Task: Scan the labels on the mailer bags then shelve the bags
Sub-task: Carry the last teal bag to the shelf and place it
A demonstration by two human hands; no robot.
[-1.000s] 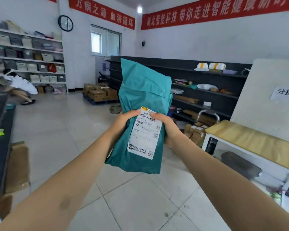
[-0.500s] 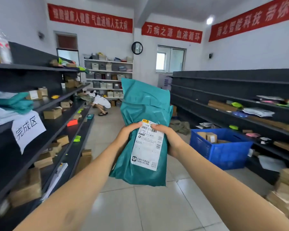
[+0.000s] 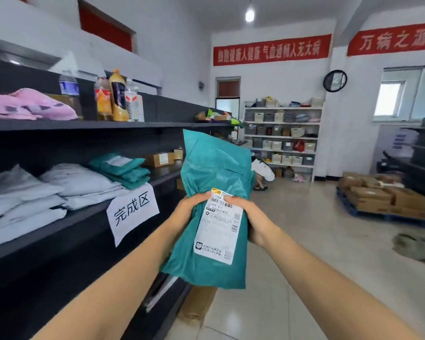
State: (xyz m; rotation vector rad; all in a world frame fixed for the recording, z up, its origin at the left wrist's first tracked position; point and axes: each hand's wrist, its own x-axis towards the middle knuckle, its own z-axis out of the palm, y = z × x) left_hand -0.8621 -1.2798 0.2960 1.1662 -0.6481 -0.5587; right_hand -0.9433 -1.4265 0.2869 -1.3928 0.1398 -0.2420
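I hold a teal mailer bag (image 3: 214,173) upright in front of me, its white shipping label (image 3: 219,229) facing me. My left hand (image 3: 189,207) grips its left side and my right hand (image 3: 252,217) grips its right side, both thumbs at the label's top. To the left runs a dark shelf (image 3: 66,217) with a white paper sign (image 3: 131,211) on its edge. On that shelf lie stacked teal mailer bags (image 3: 123,170) and grey mailer bags (image 3: 79,182).
Bottles (image 3: 113,96) and a pink bag (image 3: 30,104) sit on the shelf above. A cardboard box (image 3: 158,159) lies further along. A person (image 3: 261,171) crouches near the white back shelving (image 3: 282,136). Boxes on a blue pallet (image 3: 383,197) stand right; cardboard (image 3: 196,305) leans below.
My view has swung left from the sorting table and open floor to the dark shelf, which is now close beside me. Both hands keep the same hold on the teal bag.
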